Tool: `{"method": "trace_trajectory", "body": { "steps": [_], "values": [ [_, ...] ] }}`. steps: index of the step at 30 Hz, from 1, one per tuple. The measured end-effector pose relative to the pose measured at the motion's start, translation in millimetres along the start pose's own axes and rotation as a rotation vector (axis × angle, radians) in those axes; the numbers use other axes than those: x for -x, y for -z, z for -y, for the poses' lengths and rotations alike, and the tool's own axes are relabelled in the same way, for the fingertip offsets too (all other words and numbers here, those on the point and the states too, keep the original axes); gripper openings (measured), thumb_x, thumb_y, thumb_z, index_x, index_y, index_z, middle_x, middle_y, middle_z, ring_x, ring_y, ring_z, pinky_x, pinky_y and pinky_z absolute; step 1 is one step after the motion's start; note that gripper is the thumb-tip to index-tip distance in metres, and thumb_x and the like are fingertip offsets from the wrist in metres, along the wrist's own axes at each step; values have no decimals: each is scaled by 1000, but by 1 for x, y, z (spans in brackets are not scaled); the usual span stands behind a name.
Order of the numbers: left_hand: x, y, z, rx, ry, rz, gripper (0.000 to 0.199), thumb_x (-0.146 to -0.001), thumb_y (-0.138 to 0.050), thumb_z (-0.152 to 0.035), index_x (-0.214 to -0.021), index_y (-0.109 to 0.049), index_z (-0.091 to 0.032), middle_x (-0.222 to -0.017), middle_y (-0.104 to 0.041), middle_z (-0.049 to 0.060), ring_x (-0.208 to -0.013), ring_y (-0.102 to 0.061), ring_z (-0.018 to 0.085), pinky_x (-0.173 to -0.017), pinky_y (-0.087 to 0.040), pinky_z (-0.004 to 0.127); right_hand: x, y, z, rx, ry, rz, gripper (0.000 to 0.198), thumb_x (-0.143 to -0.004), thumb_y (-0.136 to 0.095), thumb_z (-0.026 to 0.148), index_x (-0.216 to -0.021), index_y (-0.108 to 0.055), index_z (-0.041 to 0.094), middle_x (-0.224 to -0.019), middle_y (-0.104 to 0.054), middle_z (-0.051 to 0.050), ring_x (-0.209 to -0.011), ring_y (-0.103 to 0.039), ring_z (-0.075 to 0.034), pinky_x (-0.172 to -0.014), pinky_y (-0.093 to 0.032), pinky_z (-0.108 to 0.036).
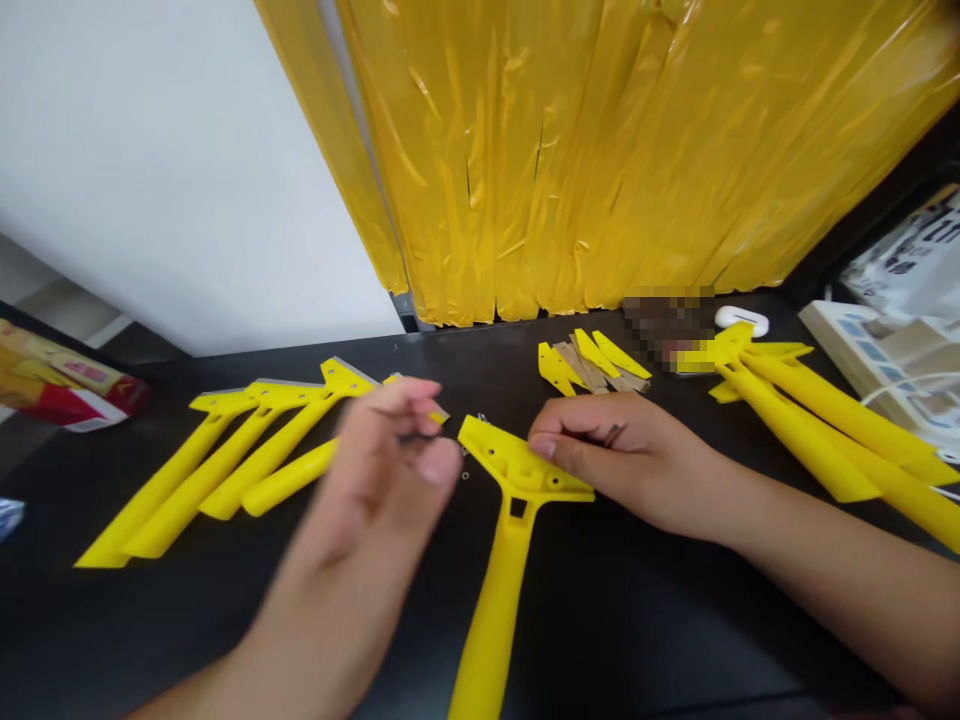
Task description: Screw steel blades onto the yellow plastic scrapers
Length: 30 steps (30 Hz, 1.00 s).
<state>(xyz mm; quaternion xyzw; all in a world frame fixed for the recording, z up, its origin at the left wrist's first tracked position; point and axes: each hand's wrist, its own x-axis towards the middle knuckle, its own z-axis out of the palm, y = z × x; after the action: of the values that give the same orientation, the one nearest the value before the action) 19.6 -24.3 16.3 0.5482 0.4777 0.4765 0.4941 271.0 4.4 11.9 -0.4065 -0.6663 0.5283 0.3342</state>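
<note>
Black table point(637, 610) with yellow scrapers point(206, 481), small plates point(559, 372)

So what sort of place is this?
Probably a small tabletop workspace; whether in a home or a workshop, I can't tell. Yellow scrapers lie side by side on a black table, with loose yellow plates farther back.

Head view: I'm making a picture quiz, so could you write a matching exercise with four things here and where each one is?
1. middle yellow handle
2. flat yellow pieces
3. white case
4. red-and-yellow box

A. just beyond the piled yellow handles on the right
B. at the picture's left edge
C. touched by the right hand
D. among brown strips

Pairs: 1-C, 2-D, 3-A, 4-B
</note>
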Motion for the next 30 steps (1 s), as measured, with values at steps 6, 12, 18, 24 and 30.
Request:
{"method": "trace_trajectory", "body": {
  "steps": [6,12,18,24,30],
  "values": [
    [-9,-29,4,389,630,543,45,-108,-59,-62,-102,-68,-19,-65,-66,3,-53,-62,15,-52,-54,24,-3,2,5,72,-27,-49,37,-110,-59,51,-91,-70,21,-80,-66,0,-75,-57,-16,-68,-43,-29],
    [-14,-15,18,479,608,476,34,-111,-58,-50,-98,-66,-19,-66,-65,1,-45,-50,9,-45,-46,18,-1,49,0,672,-183,-246,33,-104,-61,55,-100,-80,28,-89,-77,-4,-81,-67,-23,-71,-44,-35],
    [-24,-14,25,544,584,496,34,-111,-58,-45,-95,-66,-16,-77,-68,3,-51,-60,10,-44,-55,19,7,66,-20,1078,-366,-146,33,-96,-70,51,-124,-80,38,-91,-79,-2,-73,-69,-24,-65,-41,-35],
    [-20,-17,28,576,584,511,28,-110,-61,-42,-99,-64,-16,-92,-69,3,-54,-63,9,-43,-56,17,0,56,-27,1138,-314,-183,40,-105,-57,48,-138,-78,42,-119,-85,-3,-100,-79,-30,-84,-57,-41],
    [-20,-15,29,572,583,511,26,-110,-61,-40,-99,-62,-16,-93,-70,3,-51,-62,8,-41,-56,16,1,61,-37,1279,-362,-294,56,-99,-56,30,-151,-72,39,-113,-86,-8,-90,-79,-34,-83,-60,-50]
  ]
}}
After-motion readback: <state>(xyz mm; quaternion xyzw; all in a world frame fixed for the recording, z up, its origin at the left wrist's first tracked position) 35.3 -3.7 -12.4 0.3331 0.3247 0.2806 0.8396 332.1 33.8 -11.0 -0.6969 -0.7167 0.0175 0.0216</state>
